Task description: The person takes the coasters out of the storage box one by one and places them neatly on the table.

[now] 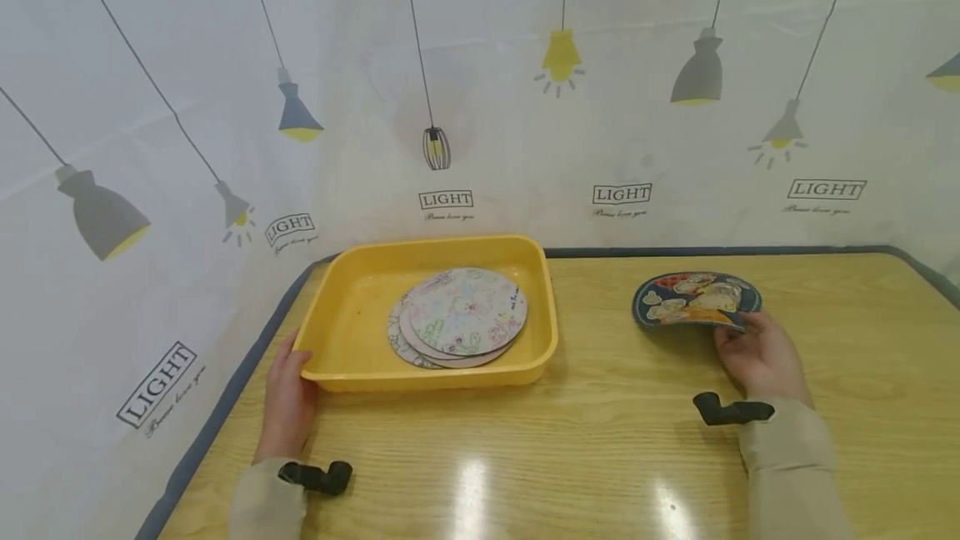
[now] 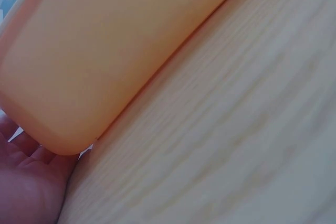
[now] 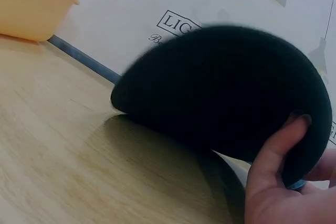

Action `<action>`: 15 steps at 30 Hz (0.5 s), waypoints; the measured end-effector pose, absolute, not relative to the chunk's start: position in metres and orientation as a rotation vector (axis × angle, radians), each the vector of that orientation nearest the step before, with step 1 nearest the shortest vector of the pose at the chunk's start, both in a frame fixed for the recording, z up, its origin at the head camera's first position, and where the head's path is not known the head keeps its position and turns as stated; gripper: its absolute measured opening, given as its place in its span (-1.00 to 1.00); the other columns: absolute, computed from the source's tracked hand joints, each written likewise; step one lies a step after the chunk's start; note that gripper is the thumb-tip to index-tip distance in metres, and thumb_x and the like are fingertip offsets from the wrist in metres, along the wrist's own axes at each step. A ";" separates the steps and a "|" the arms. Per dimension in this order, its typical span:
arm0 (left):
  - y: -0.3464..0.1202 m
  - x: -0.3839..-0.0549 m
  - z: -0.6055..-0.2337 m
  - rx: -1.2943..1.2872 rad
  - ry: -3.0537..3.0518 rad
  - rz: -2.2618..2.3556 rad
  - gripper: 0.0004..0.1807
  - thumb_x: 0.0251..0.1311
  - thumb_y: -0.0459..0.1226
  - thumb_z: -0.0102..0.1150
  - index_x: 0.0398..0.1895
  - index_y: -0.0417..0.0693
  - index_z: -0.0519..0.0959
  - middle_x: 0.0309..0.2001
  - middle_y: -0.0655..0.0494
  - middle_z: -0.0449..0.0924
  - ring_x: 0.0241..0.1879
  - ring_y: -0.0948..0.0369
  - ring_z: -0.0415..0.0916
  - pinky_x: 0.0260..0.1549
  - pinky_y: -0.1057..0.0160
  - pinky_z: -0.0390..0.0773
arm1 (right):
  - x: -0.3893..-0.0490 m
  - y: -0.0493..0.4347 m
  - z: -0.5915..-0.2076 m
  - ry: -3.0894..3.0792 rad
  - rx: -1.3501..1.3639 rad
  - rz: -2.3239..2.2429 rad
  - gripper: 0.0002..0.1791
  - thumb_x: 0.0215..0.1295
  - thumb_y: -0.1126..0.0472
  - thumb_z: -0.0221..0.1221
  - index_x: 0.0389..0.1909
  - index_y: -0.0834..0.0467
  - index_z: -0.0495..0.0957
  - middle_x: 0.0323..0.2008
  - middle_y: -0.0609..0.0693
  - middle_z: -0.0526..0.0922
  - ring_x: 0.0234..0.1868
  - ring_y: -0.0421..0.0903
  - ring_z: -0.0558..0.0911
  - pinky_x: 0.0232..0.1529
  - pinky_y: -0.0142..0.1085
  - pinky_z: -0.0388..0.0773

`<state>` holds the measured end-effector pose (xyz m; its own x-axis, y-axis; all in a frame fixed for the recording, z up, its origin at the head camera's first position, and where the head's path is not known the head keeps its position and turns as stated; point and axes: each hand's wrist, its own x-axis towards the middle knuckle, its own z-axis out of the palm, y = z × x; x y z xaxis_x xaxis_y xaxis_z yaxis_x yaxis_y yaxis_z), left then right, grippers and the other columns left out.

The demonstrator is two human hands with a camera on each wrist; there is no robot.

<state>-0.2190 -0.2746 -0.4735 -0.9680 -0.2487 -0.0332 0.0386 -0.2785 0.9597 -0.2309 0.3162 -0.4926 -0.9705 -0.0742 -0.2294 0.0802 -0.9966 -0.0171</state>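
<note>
My left hand [image 1: 287, 402] holds the front left corner of a yellow tray [image 1: 345, 377], its thumb at the rim and its fingers along the outer side. The left wrist view shows those fingers against the tray wall [image 2: 105, 51]. On the right, my right hand [image 1: 765, 359] pinches the near right edge of a round mouse pad [image 1: 697, 300] with a dark printed face and stitched border. Its plain black underside [image 3: 220, 87] faces the right wrist camera, with the thumb pressed on it. The pad bends and is tilted, its far left edge close over the table.
Several round pads [image 1: 468, 311] with pale drawings lie stacked inside the tray, toward its right. The wooden table [image 1: 585, 440] meets a white curtain [image 1: 510, 107] printed with lamps at the back and left. Dark trim [image 1: 750, 251] runs along that edge.
</note>
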 end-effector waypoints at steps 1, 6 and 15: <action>-0.275 -0.219 -0.474 0.260 -1.762 -2.364 -0.47 0.24 -0.40 -0.37 0.32 -0.04 0.10 0.27 0.03 0.07 0.19 0.07 0.10 0.00 0.33 0.30 | -0.231 0.317 -0.493 0.043 0.359 -3.043 -0.62 0.19 0.57 -0.16 -0.13 0.06 0.31 -0.13 -0.03 0.39 -0.31 -0.09 0.34 -0.35 -0.16 0.30; -0.275 -0.220 -0.475 0.254 -1.780 -2.362 -0.48 0.26 -0.38 -0.36 0.32 -0.03 0.09 0.27 0.03 0.06 0.20 0.07 0.09 0.02 0.33 0.28 | -0.233 0.316 -0.491 0.060 0.442 -3.035 -0.66 0.21 0.46 -0.04 -0.10 0.00 0.28 -0.13 -0.06 0.38 -0.36 -0.07 0.38 -0.32 -0.18 0.34; -0.274 -0.220 -0.475 0.238 -1.775 -2.365 -0.47 0.25 -0.38 -0.35 0.32 -0.02 0.10 0.28 0.03 0.07 0.20 0.05 0.09 0.03 0.32 0.28 | -0.233 0.319 -0.487 0.145 0.425 -2.954 -0.60 0.24 0.38 -0.02 0.01 -0.08 0.21 -0.06 -0.07 0.30 -0.22 -0.11 0.38 -0.19 -0.23 0.35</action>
